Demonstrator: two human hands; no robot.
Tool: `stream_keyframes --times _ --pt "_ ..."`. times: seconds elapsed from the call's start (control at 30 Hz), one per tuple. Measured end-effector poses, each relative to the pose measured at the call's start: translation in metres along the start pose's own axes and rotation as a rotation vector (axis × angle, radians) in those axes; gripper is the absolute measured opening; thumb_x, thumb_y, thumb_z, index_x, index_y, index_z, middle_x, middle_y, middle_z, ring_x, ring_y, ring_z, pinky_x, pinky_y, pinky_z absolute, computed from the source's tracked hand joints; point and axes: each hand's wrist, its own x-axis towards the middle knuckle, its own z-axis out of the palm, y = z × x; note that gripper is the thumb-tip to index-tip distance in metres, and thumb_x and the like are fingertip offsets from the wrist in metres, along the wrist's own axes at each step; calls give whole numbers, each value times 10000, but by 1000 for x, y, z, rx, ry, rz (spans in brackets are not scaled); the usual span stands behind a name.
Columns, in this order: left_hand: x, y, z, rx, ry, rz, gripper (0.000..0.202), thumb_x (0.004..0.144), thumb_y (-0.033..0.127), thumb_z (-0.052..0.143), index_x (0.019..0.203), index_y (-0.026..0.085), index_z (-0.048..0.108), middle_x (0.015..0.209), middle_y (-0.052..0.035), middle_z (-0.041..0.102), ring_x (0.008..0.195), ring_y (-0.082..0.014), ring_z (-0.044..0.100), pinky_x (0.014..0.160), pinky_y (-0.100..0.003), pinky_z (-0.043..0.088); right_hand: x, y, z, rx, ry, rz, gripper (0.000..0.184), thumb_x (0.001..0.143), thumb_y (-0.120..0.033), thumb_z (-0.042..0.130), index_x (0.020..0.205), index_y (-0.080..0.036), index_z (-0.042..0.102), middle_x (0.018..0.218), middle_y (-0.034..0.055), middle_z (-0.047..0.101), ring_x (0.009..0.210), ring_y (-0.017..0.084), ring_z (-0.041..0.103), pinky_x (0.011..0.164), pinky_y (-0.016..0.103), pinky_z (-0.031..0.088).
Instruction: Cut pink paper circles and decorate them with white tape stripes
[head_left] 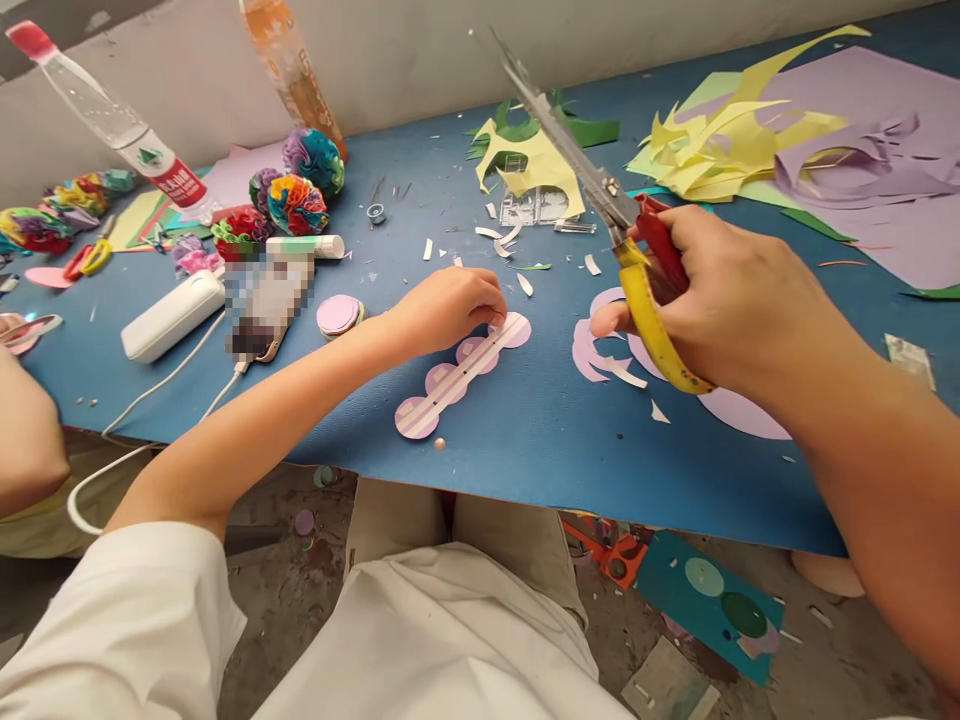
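My right hand [750, 300] grips a pair of scissors [574, 150] with one red and one yellow handle loop. Their long metal blades point up and away over the table and look nearly together. My left hand [454, 305] is closed, its fingertips pressed on the far end of a row of light purple paper circles [448, 381]. A pale strip runs across the circles and joins them in a line. Whether the fingertips pinch a small piece there is hidden. Purple paper offcuts [589, 345] lie beneath the scissor handles.
A stack of paper discs [339, 314], a phone [281, 300], a white power bank [172, 316] and a glue stick [307, 246] lie to the left. Bottles [142, 140] and ruffled flower balls [298, 204] stand behind. Yellow scraps [742, 150] lie back right. Another person's arm [26, 430] shows far left.
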Motion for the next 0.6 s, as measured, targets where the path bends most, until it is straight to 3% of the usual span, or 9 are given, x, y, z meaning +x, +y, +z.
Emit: stream_keyframes --times 0.23,0.47,0.6 --pt "1 -1 3 47 32 43 289 829 120 456 813 155 742 912 -50 706 769 -147 619 694 -256 430 0 1 1 85 -3 -46 806 585 -834 479 1056 -188 586 861 75 638 716 234 573 591 342 406" --pt "-7 1 5 181 33 72 302 874 156 434 849 184 734 1015 -47 695 760 -136 617 629 -250 389 0 -5 -2 5 -58 37 723 596 -764 490 1025 -190 579 763 66 579 708 240 548 614 381 419" --pt "-9 -4 10 136 87 60 300 894 197 444 840 188 739 986 -48 696 769 -136 610 636 -254 391 -1 -7 -3 -17 -53 56 663 587 -797 469 883 -208 535 696 43 526 655 209 511 590 360 401"
